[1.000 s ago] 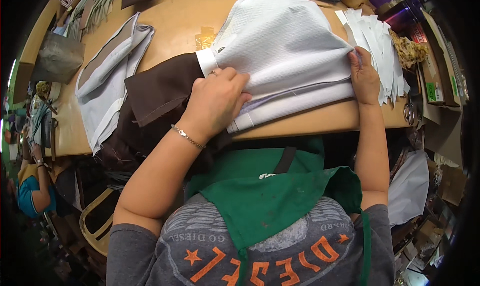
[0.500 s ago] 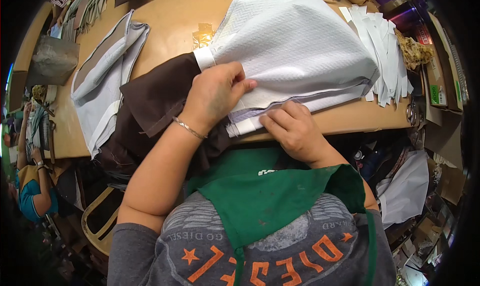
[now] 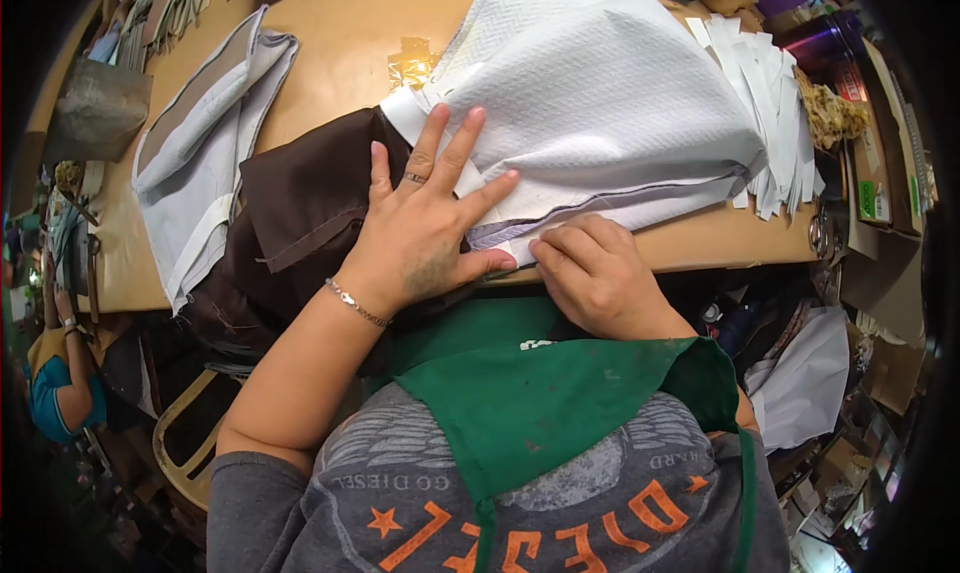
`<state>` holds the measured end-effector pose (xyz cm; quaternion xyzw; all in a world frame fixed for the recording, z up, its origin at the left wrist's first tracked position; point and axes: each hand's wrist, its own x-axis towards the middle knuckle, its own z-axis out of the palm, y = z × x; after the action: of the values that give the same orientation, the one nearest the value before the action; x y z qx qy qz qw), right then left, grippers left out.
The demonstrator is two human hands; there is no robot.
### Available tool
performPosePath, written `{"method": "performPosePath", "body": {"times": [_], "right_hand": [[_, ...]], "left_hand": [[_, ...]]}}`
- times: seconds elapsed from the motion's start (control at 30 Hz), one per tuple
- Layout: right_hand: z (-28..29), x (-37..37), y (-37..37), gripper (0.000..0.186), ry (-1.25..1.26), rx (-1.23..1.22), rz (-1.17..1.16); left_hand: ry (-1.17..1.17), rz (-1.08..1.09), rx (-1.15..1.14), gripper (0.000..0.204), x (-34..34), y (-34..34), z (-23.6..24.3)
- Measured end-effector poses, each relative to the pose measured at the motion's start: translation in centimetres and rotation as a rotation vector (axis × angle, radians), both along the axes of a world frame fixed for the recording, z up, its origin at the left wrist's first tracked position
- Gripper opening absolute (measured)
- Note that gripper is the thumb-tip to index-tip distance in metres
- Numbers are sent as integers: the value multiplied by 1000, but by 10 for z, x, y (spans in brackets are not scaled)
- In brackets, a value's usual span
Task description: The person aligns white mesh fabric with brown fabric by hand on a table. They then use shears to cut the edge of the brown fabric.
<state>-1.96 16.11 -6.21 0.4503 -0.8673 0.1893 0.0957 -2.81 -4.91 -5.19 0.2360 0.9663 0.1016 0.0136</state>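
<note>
At the right edge of the table (image 3: 330, 33), white strips (image 3: 765, 103) are gathered just beside the white quilted fabric (image 3: 600, 103), which is spread along the near edge. Fabric and brown cloth (image 3: 305, 178) are pressed by the left hand (image 3: 420, 218), splayed and grasping nothing; the right hand (image 3: 600, 283) is curled at the near hem, any pinch being indiscernible. Half a second earlier, the left fingers were curled.

white fabric (image 3: 610, 93): top cut off | brown cloth (image 3: 305, 188): partly behind left forearm (image 3: 295, 378) | co-worker (image 3: 68, 395): small, blurred
</note>
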Motion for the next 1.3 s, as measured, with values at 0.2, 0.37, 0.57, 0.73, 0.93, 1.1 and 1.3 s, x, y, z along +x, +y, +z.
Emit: {"method": "performPosePath", "body": {"times": [0.2, 0.37, 0.57, 0.73, 0.93, 1.1, 1.3], "right_hand": [[-2, 2, -32, 29, 15, -32, 65], [-3, 4, -37, 33, 47, 41, -20], [2, 7, -37, 36, 68, 160, -82], [0, 8, -34, 35, 144, 165, -75], [4, 9, -31, 34, 105, 225, -170], [8, 10, -26, 33, 108, 309, -272], [9, 5, -7, 33, 83, 394, -402]], "left_hand": [[-23, 5, 23, 62, -3, -2, -4], [-20, 17, 40, 63, -3, -3, -7], [-23, 13, 69, 65, -4, -3, -9], [-26, 8, 81, 68, -3, -5, -11], [-38, 8, 92, 73, -2, -6, -12], [-35, 4, 102, 72, -1, -6, -11], [-24, 6, 111, 72, 0, -6, -12]]}}
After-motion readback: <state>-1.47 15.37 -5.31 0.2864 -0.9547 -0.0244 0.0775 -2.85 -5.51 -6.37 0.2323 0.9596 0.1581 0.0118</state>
